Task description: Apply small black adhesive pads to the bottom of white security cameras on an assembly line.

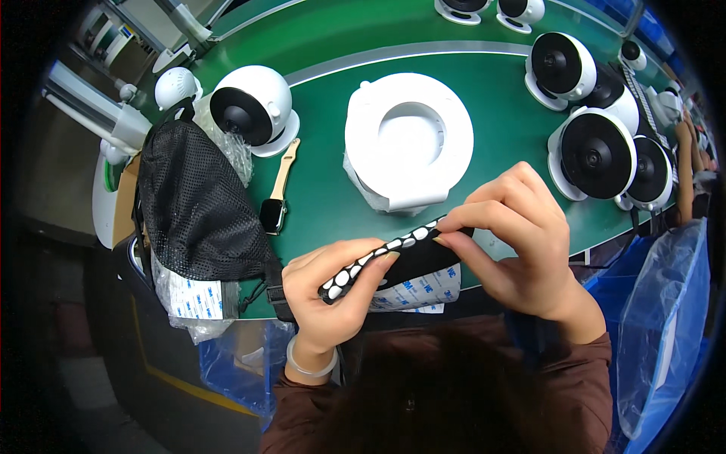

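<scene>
Both my hands hold a black strip with white oval spots (408, 241) above the table's near edge. My left hand (325, 281) pinches its left end between thumb and fingers. At the strip's upper right end, the thumb and forefinger of my right hand (529, 246) close on the edge. Black sheet material spreads below the spotted face, and what it belongs to is partly hidden. Under it hangs white backing paper with blue print (429, 290). Just beyond my hands lies a round white housing (367, 125) with a ring-shaped opening, on clear plastic wrap.
A smartwatch (273, 215) lies on the green table (318, 102), beside a black mesh bag (193, 200). A white ball-shaped camera (271, 87) stands behind it. Several similar cameras (592, 157) crowd the right. Blue plastic-lined bins (658, 325) stand beyond the table's edge.
</scene>
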`<state>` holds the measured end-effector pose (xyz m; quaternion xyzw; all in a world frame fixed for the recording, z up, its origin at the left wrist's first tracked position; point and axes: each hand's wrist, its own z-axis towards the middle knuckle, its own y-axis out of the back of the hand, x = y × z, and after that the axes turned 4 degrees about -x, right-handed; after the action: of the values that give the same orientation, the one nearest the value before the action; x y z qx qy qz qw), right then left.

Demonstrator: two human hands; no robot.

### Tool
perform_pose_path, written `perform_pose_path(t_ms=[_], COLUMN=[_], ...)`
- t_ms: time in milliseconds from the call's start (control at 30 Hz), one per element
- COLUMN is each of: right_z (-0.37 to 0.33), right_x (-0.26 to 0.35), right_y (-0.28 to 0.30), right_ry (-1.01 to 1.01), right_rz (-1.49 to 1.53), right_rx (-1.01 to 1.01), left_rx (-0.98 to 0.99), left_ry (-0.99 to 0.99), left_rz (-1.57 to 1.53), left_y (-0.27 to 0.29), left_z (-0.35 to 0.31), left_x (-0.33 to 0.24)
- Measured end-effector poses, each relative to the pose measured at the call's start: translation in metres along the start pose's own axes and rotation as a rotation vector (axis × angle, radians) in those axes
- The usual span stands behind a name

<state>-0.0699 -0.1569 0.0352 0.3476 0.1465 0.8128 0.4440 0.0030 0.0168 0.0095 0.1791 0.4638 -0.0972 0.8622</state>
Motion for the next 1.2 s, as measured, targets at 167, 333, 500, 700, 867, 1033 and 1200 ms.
perform_pose_path(t_ms=[167, 333, 500, 700, 867, 1033, 1200], right_z=[0.003, 0.003, 0.012, 0.005, 0.004, 0.021, 0.036], right_x=[-0.002, 0.018, 0.003, -0.003, 0.005, 0.011, -0.002], right_y=[0.004, 0.01, 0.006, -0.004, -0.001, 0.002, -0.014], right_ry=[0.103, 0.049, -0.113, -0.077, -0.005, -0.143, -0.22], right_rz=[-0.049, 0.019, 0.023, -0.039, -0.076, 0.148, 0.237], right_rx=[0.092, 0.056, 0.075, 0.112, 0.143, 0.054, 0.003], left_rx=[-0.013, -0.017, -0.011, 0.028, 0.015, 0.06, 0.185], left_ry=[0.028, -0.051, 0.013, -0.049, 0.038, -0.1, -0.115], left_rz=[0.018, 0.036, 0.077, 0.102, 0.108, 0.155, 0.256], left_y=[-0.003, -0.003, -0.003, -0.002, -0.003, -0.01, -0.018], left_z=[0.001, 0.008, 0.008, 0.008, 0.008, 0.011, 0.015], left_x=[0.0, 0.015, 0.01, 0.009, 0.006, 0.011, 0.01])
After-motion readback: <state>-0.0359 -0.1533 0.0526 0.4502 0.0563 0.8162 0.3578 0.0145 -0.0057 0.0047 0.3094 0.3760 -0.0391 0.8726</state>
